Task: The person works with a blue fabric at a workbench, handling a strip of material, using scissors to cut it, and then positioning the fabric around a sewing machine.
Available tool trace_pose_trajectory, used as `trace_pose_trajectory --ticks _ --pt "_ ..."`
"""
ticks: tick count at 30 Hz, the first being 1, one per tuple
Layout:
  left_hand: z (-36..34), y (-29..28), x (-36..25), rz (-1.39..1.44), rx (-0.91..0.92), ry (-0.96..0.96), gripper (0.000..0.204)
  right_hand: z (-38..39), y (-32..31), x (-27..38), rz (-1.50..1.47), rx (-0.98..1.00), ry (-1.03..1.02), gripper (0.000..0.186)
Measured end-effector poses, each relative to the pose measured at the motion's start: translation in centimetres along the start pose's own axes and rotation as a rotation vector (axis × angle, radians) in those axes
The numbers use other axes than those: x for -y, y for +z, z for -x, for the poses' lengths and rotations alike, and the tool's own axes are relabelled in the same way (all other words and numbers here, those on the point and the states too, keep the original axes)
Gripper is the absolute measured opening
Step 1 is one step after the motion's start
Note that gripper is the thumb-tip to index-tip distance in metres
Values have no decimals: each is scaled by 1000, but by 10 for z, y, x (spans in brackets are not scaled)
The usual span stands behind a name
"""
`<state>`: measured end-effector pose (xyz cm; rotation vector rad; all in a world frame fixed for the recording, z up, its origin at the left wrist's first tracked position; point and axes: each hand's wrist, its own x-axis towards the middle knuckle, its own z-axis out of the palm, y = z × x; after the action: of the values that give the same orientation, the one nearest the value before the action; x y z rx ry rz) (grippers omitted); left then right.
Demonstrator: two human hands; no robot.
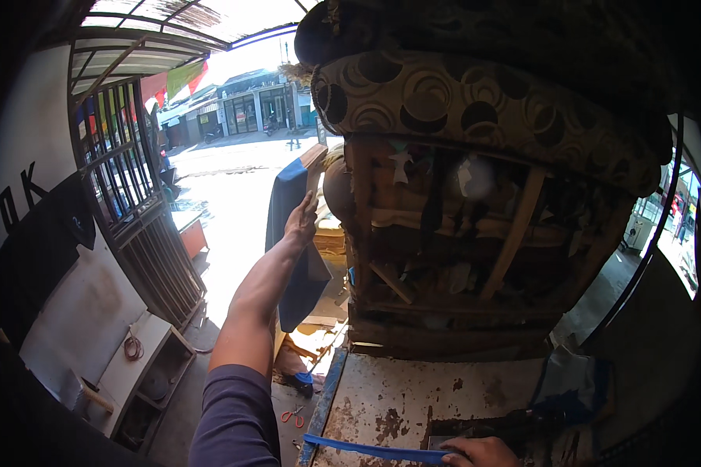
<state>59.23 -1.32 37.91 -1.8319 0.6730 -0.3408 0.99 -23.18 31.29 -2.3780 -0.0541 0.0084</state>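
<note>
"While the head view looks ahead, what stands in the way?"

"A circle-patterned sofa (436, 97) takes up the middle and right, its bare wooden underframe (514, 241) turned toward the person, just beyond a worn, flaking tabletop (366, 389). A barred metal gate (125, 183) stands to the left, with the sunlit street (226, 167) past it."

"And on the floor and table?"

"Orange-handled scissors (293, 417) lie on the floor beside the table's left edge. A blue cloth (580, 381) sits toward the table's far right, near a dark object in shadow, too dim to name."

"Anything holding other things?"

"The low open-fronted cabinet (138, 362) at left has a dark round object (157, 383) in one compartment and a coiled reddish cord (133, 348) on top. Torn fabric hangs inside the underframe."

"How are the person's hands placed?"

"The left arm stretches forward; the left hand (301, 226) has its fingers against the wooden edge of a dark blue fabric-covered panel (287, 191), which stands tilted between gate and sofa. Whether it is clamped there cannot be told. The right hand (483, 453), cut by the lower edge, touches the end of a blue strip (374, 449) lying across the table; its grip cannot be told either."
</note>
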Motion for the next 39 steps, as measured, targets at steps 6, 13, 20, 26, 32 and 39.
trace_pose_trajectory --ticks 6,13,20,26,32,39 --pt "40 -32 81 768 -620 -163 20 2 -14 1 -82 2 21 23" --pt "221 -145 128 1202 -861 75 15 -122 -65 52 -48 -296 -255 85" --pt "304 -187 44 1354 -842 515 30 -165 -110 115 -540 -364 -479 121" --pt "320 -124 -57 1660 -451 605 30 -108 -88 94 -318 -178 -121 18" --pt "374 -34 -129 1587 331 1027 22 64 -120 41 -104 -129 -678 13" --pt "461 -3 26 2147 -472 581 14 159 -126 88 -137 -286 -462 15"
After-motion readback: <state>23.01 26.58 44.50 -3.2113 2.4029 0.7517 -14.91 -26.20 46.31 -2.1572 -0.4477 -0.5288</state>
